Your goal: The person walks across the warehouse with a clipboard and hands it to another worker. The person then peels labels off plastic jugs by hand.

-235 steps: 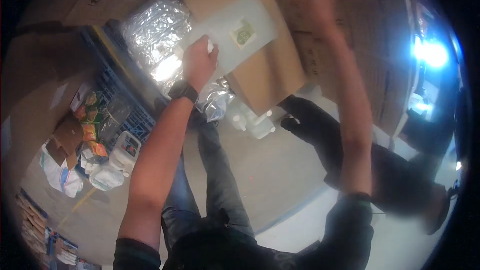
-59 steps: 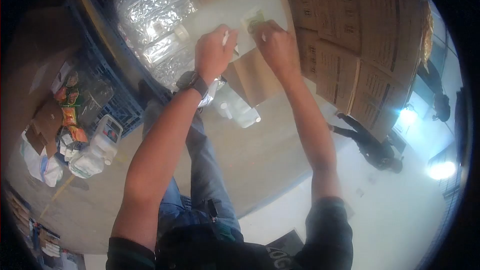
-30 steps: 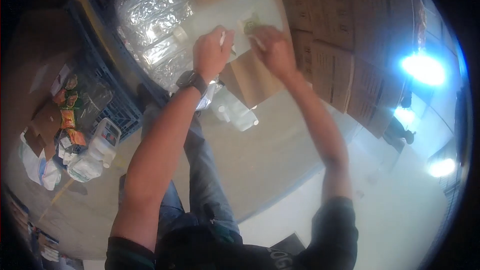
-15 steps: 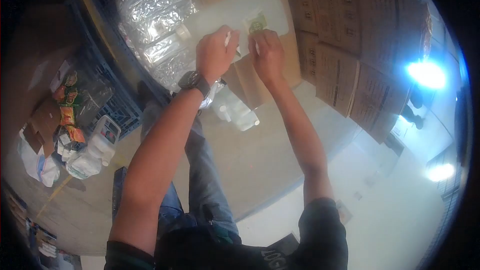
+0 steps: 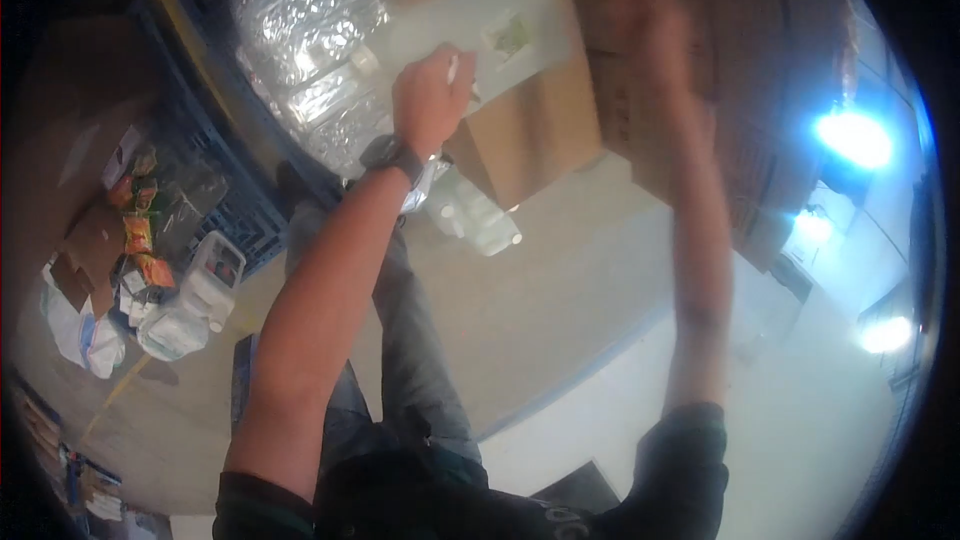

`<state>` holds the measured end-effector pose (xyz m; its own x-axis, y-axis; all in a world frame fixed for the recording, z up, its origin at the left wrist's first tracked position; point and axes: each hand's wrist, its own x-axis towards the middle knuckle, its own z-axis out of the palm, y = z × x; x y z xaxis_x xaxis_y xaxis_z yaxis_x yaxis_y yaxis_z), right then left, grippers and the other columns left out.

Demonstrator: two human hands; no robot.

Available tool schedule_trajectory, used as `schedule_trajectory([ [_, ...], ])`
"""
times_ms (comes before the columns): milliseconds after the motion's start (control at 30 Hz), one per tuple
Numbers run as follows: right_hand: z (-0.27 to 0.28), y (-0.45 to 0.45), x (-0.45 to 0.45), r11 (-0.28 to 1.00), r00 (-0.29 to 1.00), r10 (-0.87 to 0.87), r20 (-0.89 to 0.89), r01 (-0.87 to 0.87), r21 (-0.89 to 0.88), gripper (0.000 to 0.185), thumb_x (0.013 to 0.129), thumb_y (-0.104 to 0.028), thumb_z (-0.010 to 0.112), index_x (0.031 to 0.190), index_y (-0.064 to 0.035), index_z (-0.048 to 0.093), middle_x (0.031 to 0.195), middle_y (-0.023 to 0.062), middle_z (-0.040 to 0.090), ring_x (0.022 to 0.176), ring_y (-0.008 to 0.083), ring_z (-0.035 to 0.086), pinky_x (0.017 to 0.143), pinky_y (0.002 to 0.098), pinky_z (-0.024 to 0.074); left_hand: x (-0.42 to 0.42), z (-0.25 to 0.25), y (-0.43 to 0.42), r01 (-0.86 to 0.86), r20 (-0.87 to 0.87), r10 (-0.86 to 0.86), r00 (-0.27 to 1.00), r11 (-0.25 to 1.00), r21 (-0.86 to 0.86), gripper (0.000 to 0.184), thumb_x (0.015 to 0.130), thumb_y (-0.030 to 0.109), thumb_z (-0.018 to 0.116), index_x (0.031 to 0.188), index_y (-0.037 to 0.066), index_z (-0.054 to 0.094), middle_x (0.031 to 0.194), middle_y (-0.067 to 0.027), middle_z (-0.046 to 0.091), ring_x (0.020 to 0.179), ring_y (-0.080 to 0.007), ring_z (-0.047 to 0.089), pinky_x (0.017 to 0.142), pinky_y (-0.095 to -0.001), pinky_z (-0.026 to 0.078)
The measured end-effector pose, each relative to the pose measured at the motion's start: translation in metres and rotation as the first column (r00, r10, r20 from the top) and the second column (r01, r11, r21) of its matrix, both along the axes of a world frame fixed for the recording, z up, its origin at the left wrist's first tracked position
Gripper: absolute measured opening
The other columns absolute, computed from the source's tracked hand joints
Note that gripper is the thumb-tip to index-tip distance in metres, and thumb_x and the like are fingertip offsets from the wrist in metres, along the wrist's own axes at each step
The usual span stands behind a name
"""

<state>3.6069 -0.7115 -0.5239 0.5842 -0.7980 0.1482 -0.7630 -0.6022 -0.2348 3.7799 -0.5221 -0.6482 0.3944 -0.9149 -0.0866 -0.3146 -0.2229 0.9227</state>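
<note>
A pale, translucent item (image 5: 420, 35), a flat bag or container whose kind I cannot make out, lies across the top of a cardboard box (image 5: 545, 105). A small label (image 5: 509, 34) with a green print shows on it. My left hand (image 5: 432, 100) is closed at its lower edge, and a bit of white pokes out between thumb and forefinger. What that white thing is stays unclear. Raised to the right, my right hand (image 5: 655, 20) is smeared by motion in front of stacked cartons, its fingers not readable.
Clear-wrapped goods (image 5: 320, 20) are beside the box, with translucent bottles (image 5: 475, 215) below. A blue plastic pallet (image 5: 230, 185) stands left. Near it on the floor are orange packets (image 5: 140, 235) and a white jug (image 5: 210, 280). Stacked cartons (image 5: 740, 110) form a wall at right.
My right hand has left the label area and swung up and to the right. My left hand stays closed in nearly the same place. The label is now uncovered.
</note>
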Motion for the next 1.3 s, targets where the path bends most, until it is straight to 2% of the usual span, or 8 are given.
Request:
schedule_trajectory([
  [100,-0.056,0.070,0.018,0.974,0.996,0.088,-0.032,-0.079,0.214,0.032,0.083,-0.021,0.072,0.110,-0.0065,0.065,0.108,0.0165,0.065,0.098,0.0353,0.062,0.084,0.0422,0.0524,0.006,0.007,0.001,0.037,0.023,-0.038,0.999,0.998,0.043,0.028,0.096,0.030,0.057,0.088,0.003,0.062,0.073,-0.0196,0.065,0.075,-0.0432,0.063,0.065,-0.0496,0.048],
  [367,-0.096,0.093,0.016,0.996,0.997,0.063,-0.044,-0.065,-0.066,0.013,0.090,-0.013,0.060,0.091,-0.0003,0.062,0.085,0.0143,0.061,0.084,0.0286,0.062,0.069,0.0407,0.0522,0.008,0.007,0.004,0.065,-0.020,-0.064,0.998,0.998,0.019,0.029,0.096,0.030,0.057,0.089,0.002,0.063,0.074,-0.0207,0.065,0.075,-0.0434,0.063,0.066,-0.0497,0.048],
  [433,-0.084,0.026,-0.024,0.844,0.725,-0.529,0.441,0.393,0.366,0.013,0.091,-0.011,0.057,0.090,0.0011,0.061,0.076,0.0115,0.060,0.072,0.0198,0.059,0.064,0.0358,0.0496,0.009,0.002,0.001,0.056,-0.005,-0.056,0.998,0.998,-0.017,0.028,0.096,0.029,0.057,0.090,0.002,0.063,0.074,-0.0212,0.065,0.075,-0.0438,0.063,0.065,-0.0497,0.048],
  [533,-0.008,0.017,-0.015,0.898,0.883,-0.362,0.299,0.417,-0.143,0.010,0.091,-0.010,0.061,0.090,-0.0007,0.064,0.081,0.0130,0.068,0.076,0.0155,0.064,0.067,0.0318,0.0498,0.007,0.001,0.002,0.046,-0.019,-0.046,0.999,0.998,-0.032,0.030,0.096,0.031,0.058,0.091,0.001,0.063,0.071,-0.0202,0.064,0.068,-0.0405,0.064,0.064,-0.0478,0.049],
  [733,-0.012,0.159,0.038,0.975,0.989,-0.006,0.146,-0.027,0.220,0.013,0.076,-0.001,0.068,0.088,-0.0022,0.064,0.102,0.0181,0.065,0.094,0.0370,0.063,0.082,0.0419,0.0506,-0.005,0.051,0.009,0.008,-0.739,0.108,0.665,0.988,0.153,0.029,0.095,0.026,0.059,0.096,-0.002,0.066,0.080,-0.0103,0.069,0.069,-0.0165,0.064,0.064,-0.0347,0.050],
  [900,-0.043,0.171,0.020,0.841,0.695,-0.370,0.617,-0.032,0.540,0.018,0.082,-0.006,0.066,0.100,-0.0015,0.066,0.109,0.0154,0.066,0.094,0.0291,0.065,0.080,0.0355,0.0520,0.024,0.006,0.039,-0.089,-0.501,0.181,0.847,0.975,0.202,0.026,0.095,0.021,0.058,0.097,-0.004,0.065,0.081,-0.0115,0.070,0.069,-0.0172,0.064,0.064,-0.0327,0.049],
  [1033,-0.075,0.101,-0.006,0.976,0.971,-0.178,0.159,0.153,0.155,0.021,0.085,-0.013,0.066,0.105,-0.0092,0.069,0.107,0.0109,0.064,0.100,0.0288,0.061,0.083,0.0384,0.0517,0.036,0.001,0.041,-0.124,-0.373,0.172,0.912,0.981,0.150,0.026,0.095,0.020,0.059,0.096,-0.005,0.064,0.079,-0.0132,0.069,0.066,-0.0190,0.063,0.062,-0.0339,0.049],
  [1300,-0.078,0.075,0.002,0.997,0.999,-0.019,-0.046,0.022,0.076,0.016,0.084,-0.017,0.067,0.099,-0.0107,0.070,0.104,0.0082,0.062,0.101,0.0291,0.058,0.086,0.0406,0.0497,0.025,0.003,0.029,0.011,-0.290,0.034,0.956,0.988,0.152,0.030,0.096,0.025,0.057,0.094,-0.004,0.063,0.078,-0.0153,0.067,0.063,-0.0248,0.064,0.059,-0.0373,0.048],
])
